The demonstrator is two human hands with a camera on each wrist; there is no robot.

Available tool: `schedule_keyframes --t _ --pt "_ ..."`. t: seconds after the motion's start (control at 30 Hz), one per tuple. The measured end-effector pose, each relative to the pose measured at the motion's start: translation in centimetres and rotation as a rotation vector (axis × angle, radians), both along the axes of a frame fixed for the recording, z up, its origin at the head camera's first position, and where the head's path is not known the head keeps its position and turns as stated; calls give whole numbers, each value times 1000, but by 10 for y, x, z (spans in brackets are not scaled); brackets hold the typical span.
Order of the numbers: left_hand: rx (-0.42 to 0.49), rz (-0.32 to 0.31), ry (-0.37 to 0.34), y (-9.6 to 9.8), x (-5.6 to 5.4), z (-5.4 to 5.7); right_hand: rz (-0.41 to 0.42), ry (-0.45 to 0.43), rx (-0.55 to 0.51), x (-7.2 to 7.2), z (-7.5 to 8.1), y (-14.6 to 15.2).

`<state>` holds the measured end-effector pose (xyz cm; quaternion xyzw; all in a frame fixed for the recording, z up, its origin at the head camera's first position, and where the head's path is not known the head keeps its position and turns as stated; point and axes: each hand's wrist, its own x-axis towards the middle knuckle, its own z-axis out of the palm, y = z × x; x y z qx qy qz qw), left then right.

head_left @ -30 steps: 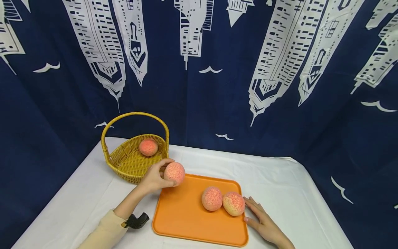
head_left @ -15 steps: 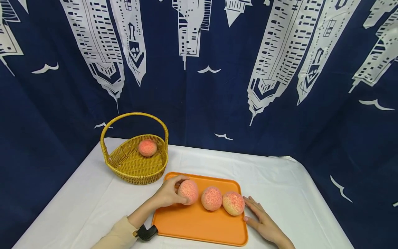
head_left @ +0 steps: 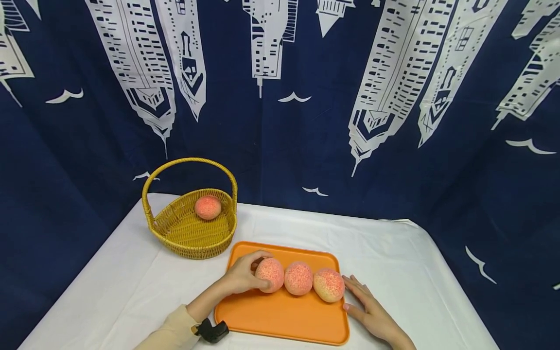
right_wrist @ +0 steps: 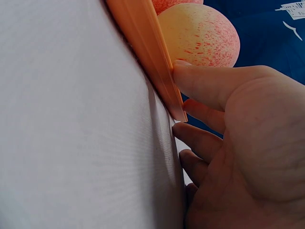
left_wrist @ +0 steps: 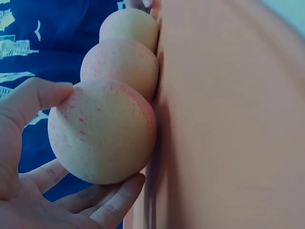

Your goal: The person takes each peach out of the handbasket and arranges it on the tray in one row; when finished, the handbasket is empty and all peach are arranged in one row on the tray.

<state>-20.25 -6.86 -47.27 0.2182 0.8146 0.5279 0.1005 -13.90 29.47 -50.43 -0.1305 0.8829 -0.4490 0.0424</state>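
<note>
My left hand (head_left: 243, 275) grips a pink-speckled peach (head_left: 272, 275) on the orange tray (head_left: 284, 318), thumb on one side and fingers on the other. To its right sit a second peach (head_left: 299, 278) and a yellower third peach (head_left: 329, 286), the three in a row. The left wrist view shows the held peach (left_wrist: 102, 133) close against the one behind it. My right hand (head_left: 371, 311) lies at the tray's right edge with fingers extended. In the right wrist view its thumb touches the rim beside the yellow peach (right_wrist: 200, 36).
A yellow wicker basket (head_left: 197, 251) with a tall handle stands at the back left, holding one redder peach (head_left: 207, 207). A white cloth (head_left: 393, 262) covers the table. Behind it hangs a dark blue curtain (head_left: 297, 146) with white building prints.
My left hand has carried its peach from beside the basket rightward and nearer, down onto the tray next to the middle peach. The right hand has stayed at the tray's edge.
</note>
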Motion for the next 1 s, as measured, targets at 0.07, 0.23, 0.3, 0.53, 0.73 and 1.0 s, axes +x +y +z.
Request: schedule_keyframes --t 0.07,0.23,0.3,0.53,0.73,1.0 --pt "0 -4 7 0 0 -1 2 8 -1 0 0 0" --pt "-52 16 46 1 3 -3 2 1 -5 0 0 1" --pt "-78 26 58 1 4 -3 0 -5 -7 0 0 1" --pt "-121 44 65 0 8 0 5 11 3 -1 -1 1" --pt "-133 60 67 -2 8 2 13 37 11 -1 -1 0" --pt "-11 232 219 -28 -7 32 -19 -46 41 -2 2 -1"
